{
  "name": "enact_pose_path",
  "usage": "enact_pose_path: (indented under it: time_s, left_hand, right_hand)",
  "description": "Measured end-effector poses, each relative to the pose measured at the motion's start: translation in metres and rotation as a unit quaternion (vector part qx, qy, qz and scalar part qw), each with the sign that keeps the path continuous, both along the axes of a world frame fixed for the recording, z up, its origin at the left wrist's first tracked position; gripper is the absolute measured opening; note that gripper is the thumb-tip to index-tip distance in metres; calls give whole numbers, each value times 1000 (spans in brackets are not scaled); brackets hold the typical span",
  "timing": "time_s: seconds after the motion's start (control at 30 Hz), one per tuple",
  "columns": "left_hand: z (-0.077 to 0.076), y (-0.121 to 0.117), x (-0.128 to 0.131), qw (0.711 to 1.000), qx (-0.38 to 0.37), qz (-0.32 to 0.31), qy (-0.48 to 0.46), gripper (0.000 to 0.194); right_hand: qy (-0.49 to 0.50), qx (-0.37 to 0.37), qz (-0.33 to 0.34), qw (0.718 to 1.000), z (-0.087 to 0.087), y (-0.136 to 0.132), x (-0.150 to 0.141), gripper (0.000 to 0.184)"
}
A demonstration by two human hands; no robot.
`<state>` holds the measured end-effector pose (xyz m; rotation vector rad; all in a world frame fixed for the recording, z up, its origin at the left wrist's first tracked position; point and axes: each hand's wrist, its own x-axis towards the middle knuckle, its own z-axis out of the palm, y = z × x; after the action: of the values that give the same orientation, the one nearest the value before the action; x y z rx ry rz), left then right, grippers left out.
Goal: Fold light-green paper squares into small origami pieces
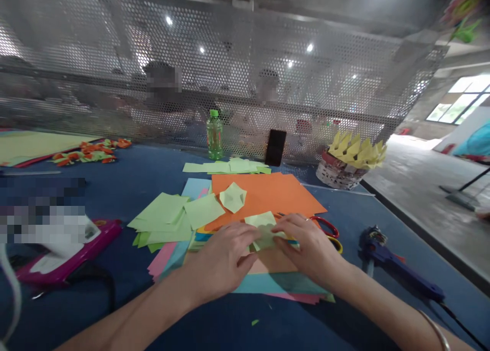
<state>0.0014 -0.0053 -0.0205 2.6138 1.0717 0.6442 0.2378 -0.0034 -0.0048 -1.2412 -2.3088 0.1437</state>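
Observation:
A small light green paper square (263, 227) lies between my two hands, above a stack of coloured sheets. My left hand (227, 254) has its fingers closed at the paper's left edge. From the right, the thumb and fingers of my right hand (302, 243) close on its other edge. A folded green paper (233, 197) sits just beyond, on an orange sheet (275, 190). To the left rests a pile of light green squares (163, 215). Scissors with red and yellow handles (329, 228) are partly hidden behind my right hand.
A blue glue gun (401, 269) lies at right, its cord trailing. Behind the sheets stand a green bottle (215, 136), a dark phone (275, 147) and a basket with yellow paper cones (340, 169). At left are a magenta device (72, 254) and orange-green paper pieces (92, 151).

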Motion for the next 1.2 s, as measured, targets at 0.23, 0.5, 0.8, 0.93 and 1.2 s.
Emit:
enact_pose_path:
  time_s: [0.23,0.5,0.8,0.93,1.2]
  left_hand:
    - [-3,-4,2,999,30,-11,31,20]
    - [-22,1,-2,990,125,-42,56,22]
    - [-21,6,-8,976,178,-73,103,19]
    - [-22,9,-10,973,194,-82,92,18]
    - [-19,8,-10,974,179,-78,112,20]
  right_hand:
    - [55,-64,-271,959,61,165,12,17]
    - [184,-6,-477,860,15,284,-28,37]
    - [267,19,-500,824,-13,325,-55,37]
    - [285,24,-497,819,-17,328,-56,36]
    - [294,25,-481,825,-21,326,-52,36]
